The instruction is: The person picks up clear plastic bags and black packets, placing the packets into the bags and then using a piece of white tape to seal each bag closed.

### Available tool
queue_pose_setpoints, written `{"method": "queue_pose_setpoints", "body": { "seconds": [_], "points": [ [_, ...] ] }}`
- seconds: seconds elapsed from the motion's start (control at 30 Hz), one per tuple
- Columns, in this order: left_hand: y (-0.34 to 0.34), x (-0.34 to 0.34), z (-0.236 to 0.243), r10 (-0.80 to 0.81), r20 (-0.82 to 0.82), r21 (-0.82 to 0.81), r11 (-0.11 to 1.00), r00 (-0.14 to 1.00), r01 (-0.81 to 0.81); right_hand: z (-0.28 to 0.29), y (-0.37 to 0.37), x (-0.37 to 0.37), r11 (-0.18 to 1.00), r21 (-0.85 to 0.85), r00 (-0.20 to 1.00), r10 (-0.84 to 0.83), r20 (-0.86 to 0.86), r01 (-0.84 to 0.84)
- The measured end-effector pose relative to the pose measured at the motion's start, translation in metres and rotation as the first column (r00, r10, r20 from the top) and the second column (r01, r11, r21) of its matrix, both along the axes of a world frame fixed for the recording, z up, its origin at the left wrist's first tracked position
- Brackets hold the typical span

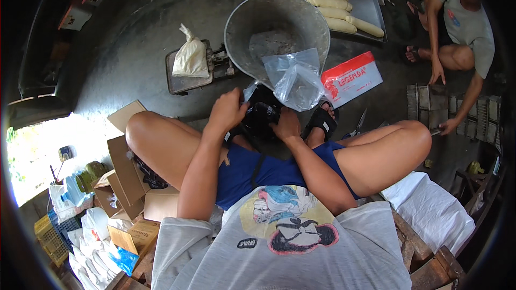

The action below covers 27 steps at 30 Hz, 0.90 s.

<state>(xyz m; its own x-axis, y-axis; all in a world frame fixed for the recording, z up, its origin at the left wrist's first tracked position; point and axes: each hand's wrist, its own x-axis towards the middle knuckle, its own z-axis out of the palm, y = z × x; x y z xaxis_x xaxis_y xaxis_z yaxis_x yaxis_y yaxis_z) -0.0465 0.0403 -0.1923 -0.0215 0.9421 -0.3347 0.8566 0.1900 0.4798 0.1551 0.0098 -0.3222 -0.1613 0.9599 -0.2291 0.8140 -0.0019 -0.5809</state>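
Both left hand (229,107) and right hand (287,123) are gripping unfinished-looking black plastic (260,114) below the round grey metal basin (243,35); left of it, a knotted cream bag (191,60) is looking finished.

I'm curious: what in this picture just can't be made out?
In the head view:
Inside of the black plastic between the left hand and right hand: hidden by its dark folds.
Far end of the grey tray: cut off by the top edge.
Scene outside the bright opening: washed out by glare.

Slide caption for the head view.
Left hand and right hand at shiny black plastic, beside clear plastic and a metal pan.
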Motion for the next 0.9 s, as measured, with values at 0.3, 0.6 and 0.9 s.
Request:
{"method": "queue_pose_setpoints", "body": {
  "seconds": [0.3, 0.6, 0.9],
  "points": [
    [0.012, -0.020, -0.126, 0.005, -0.027, -0.269, 0.963, 1.000, -0.012, 0.081, -0.031, 0.034, 0.974, -0.029, 0.952, 0.214, -0.221, -0.225],
    [-0.005, 0.005, -0.069, -0.450, 0.139, -0.360, 0.807, 0.882, 0.468, 0.264, -0.012, 0.073, 0.931, 0.215, 0.711, 0.365, -0.601, -0.295],
    [-0.060, 0.115, 0.133, -0.511, 0.815, 0.401, 0.838, 0.273, 0.371, 0.357, 0.009, 0.080, 0.942, 0.316, 0.180, 0.293, -0.939, 0.114]
  ]
}}
